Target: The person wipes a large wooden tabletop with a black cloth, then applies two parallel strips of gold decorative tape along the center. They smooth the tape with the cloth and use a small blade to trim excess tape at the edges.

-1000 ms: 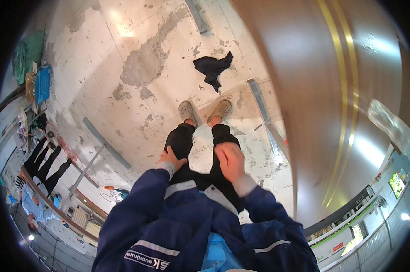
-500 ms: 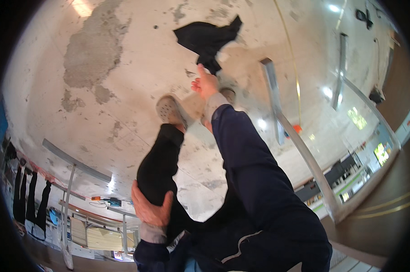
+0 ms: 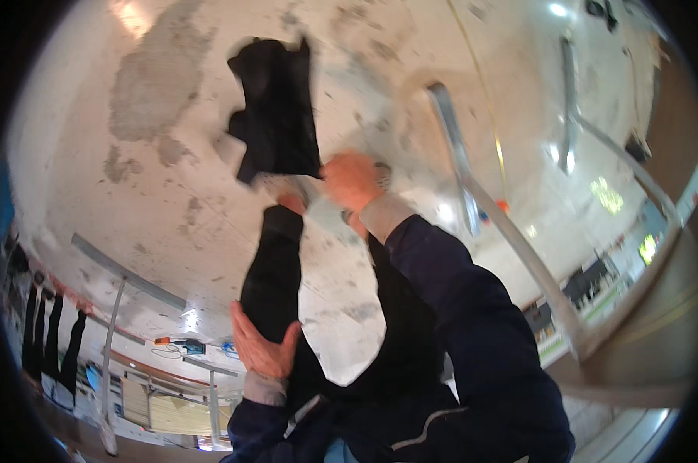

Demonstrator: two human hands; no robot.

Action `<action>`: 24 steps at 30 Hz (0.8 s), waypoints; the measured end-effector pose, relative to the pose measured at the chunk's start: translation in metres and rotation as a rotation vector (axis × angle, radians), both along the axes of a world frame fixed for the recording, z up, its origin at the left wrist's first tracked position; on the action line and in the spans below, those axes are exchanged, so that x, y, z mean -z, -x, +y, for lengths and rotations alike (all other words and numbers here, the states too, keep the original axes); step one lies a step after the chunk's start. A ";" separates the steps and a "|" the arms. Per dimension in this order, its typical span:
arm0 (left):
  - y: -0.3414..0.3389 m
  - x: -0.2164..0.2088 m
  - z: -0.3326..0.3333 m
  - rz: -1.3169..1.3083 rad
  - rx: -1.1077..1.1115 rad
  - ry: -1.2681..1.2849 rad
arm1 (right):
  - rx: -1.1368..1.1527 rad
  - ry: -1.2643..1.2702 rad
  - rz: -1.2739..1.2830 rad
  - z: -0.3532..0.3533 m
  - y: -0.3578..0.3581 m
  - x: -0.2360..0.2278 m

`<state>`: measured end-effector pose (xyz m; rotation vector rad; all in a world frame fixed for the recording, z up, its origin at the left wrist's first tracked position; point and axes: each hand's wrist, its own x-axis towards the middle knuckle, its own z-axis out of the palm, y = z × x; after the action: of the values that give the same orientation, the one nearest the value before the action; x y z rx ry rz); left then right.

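My right hand pinches a lower corner of a black piece of cloth. Loose and slightly blurred, the cloth spreads over the pale floor and covers most of my left shoe. Whether it lies on the floor or hangs just above it, I cannot tell. My left hand rests on my left leg near the knee, holding nothing, with the thumb apart from the fingers. Behind my right hand, part of my right shoe shows.
A metal table leg with a flat foot stands to my right, joined to a brown tabletop. Another metal foot is at the left. Far left, people's dark-trousered legs show. The pale floor has grey worn patches.
My right hand has closed on the cloth and come nearer to me. The cloth has been pulled from beyond my feet toward my left shoe. My left hand stays on my leg.
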<state>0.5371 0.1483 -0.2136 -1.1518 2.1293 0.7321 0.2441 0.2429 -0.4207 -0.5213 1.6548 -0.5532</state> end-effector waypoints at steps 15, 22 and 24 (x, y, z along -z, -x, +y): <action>-0.076 0.064 0.184 0.118 0.080 -0.636 | 1.549 -0.539 -0.046 0.431 -0.147 0.160; -0.088 0.074 0.169 0.331 0.076 -0.452 | 1.823 -0.605 0.226 0.509 -0.131 0.292; -0.097 0.070 0.170 0.292 0.106 -0.344 | 1.856 -0.641 0.239 0.504 -0.125 0.309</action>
<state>0.6342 0.3186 -0.2835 -0.7804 2.1628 1.2217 0.3692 0.7473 -0.7297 1.6788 2.0207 -1.1444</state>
